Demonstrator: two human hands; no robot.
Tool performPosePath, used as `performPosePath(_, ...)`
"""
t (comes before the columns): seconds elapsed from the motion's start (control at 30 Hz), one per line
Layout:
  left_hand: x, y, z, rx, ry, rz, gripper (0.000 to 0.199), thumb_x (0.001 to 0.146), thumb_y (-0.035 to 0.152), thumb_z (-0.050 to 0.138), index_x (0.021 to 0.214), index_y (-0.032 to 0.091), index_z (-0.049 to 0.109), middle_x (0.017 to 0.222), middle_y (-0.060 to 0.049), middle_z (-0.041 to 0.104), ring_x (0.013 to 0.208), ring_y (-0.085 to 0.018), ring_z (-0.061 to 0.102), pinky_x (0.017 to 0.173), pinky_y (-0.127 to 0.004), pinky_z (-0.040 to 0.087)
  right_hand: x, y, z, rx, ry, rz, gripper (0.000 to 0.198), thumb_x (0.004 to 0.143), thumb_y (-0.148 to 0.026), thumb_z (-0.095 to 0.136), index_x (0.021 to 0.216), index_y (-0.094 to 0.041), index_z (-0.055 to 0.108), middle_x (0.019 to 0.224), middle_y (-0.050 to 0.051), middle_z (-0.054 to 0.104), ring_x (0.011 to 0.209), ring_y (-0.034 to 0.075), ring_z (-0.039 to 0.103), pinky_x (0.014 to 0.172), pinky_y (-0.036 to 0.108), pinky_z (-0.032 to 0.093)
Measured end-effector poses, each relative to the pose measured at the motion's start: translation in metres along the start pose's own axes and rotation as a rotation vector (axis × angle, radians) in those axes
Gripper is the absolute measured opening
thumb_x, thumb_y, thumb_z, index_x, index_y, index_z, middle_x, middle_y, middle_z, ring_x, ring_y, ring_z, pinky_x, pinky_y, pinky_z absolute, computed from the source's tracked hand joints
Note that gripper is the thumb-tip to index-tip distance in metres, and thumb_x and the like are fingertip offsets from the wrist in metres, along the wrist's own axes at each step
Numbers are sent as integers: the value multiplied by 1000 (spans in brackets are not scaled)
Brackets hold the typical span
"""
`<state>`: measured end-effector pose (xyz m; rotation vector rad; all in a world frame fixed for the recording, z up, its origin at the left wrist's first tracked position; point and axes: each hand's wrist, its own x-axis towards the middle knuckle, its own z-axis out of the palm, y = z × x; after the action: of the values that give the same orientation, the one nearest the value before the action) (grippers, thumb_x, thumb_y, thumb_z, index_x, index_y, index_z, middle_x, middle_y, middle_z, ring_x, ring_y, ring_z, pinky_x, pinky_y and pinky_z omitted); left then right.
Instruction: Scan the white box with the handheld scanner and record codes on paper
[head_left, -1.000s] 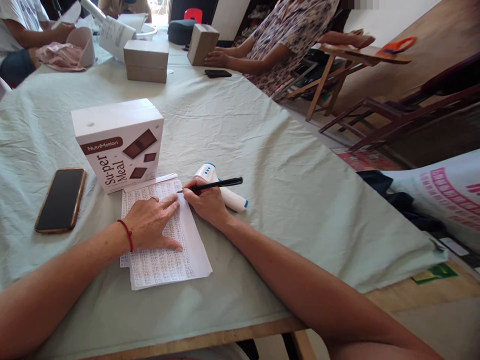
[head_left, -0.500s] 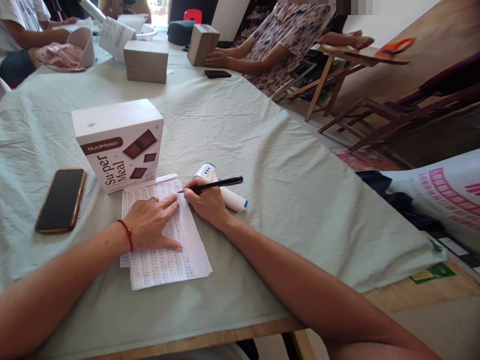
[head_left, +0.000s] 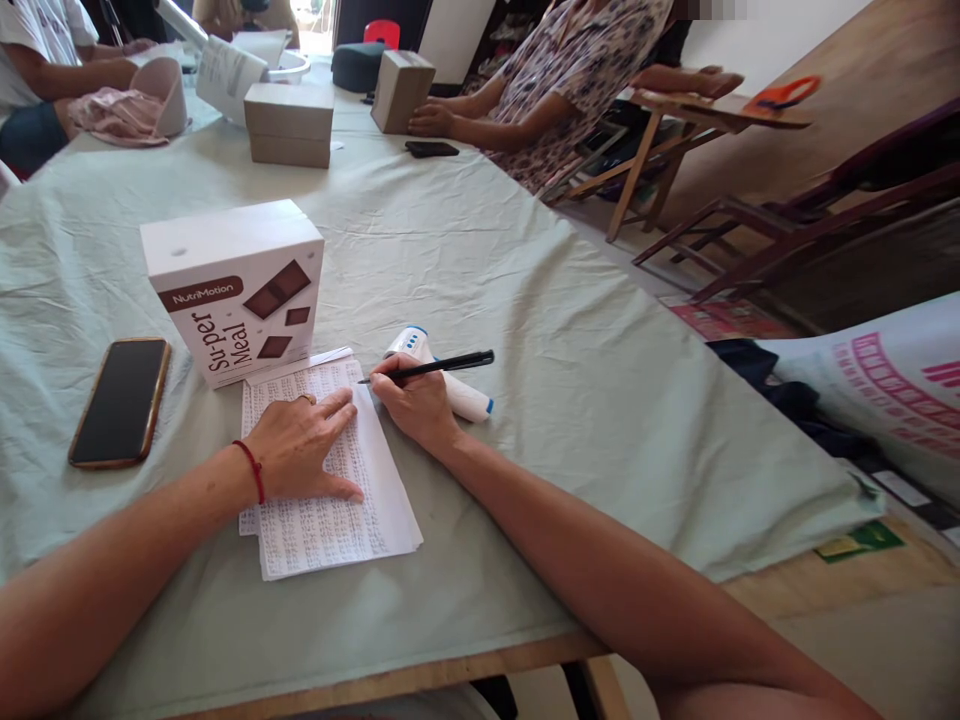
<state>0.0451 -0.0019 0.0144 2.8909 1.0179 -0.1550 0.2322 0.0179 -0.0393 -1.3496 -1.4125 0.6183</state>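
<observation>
My left hand (head_left: pixel 304 447) lies flat on a stack of paper sheets (head_left: pixel 330 535) covered in dense small handwriting, its fingers spread and a red cord bracelet at the wrist. Pinched in my right hand (head_left: pixel 415 402) is a black pen (head_left: pixel 457 363), its tip at the upper right part of the top sheet. Partly behind that hand rests a white and blue infrared thermometer (head_left: pixel 466 398), lying on the cloth. A white NutriMotion box (head_left: pixel 236 290) stands upright at the top edge of the papers.
A smartphone (head_left: pixel 120 402) lies left of the papers on the pale green tablecloth (head_left: pixel 525 560). Toward the far end are a cardboard box (head_left: pixel 289 125), a second carton (head_left: pixel 401 92) touched by another person's hands, a dark phone (head_left: pixel 431 149) and a pink cloth (head_left: pixel 112 115).
The pen's rear end has tilted slightly to the right and up, its tip shifting a little over the sheet. My left hand stays in place; the whole view has drifted slightly.
</observation>
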Motion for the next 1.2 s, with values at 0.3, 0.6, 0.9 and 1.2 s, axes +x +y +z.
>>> performPosePath(0.3, 0, -1, 1, -14, 4, -4, 89, 70, 80, 62, 134, 18, 52, 148, -13, 45, 102, -31, 64, 68, -37, 52, 0, 0, 1, -45, -15, -21, 10, 66, -29, 52, 61, -22, 57, 58, 0, 60, 57, 15, 51, 57, 28, 45)
performPosePath(0.6, 1, 0, 0, -21, -1, -8, 88, 70, 78, 63, 134, 18, 52, 148, -13, 45, 103, -31, 64, 67, -36, 51, -1, 0, 0, -30, -26, -19, 10, 67, -28, 52, 62, -22, 57, 59, 0, 60, 58, 16, 53, 59, 28, 46)
performPosePath(0.9, 0, -1, 0, -11, -2, -6, 89, 71, 79, 62, 134, 17, 52, 149, -13, 45, 101, -31, 64, 68, -37, 52, 0, 0, 0, -36, -37, -29, 9, 66, -28, 51, 61, -22, 56, 58, 0, 58, 57, 16, 52, 58, 28, 45)
performPosePath(1.2, 1, 0, 1, 2, 2, -3, 91, 71, 80, 61, 134, 16, 51, 150, -12, 44, 101, -30, 64, 69, -38, 52, -1, 0, -1, -20, -9, -27, 11, 66, -29, 51, 60, -22, 57, 56, 0, 58, 56, 15, 51, 55, 28, 44)
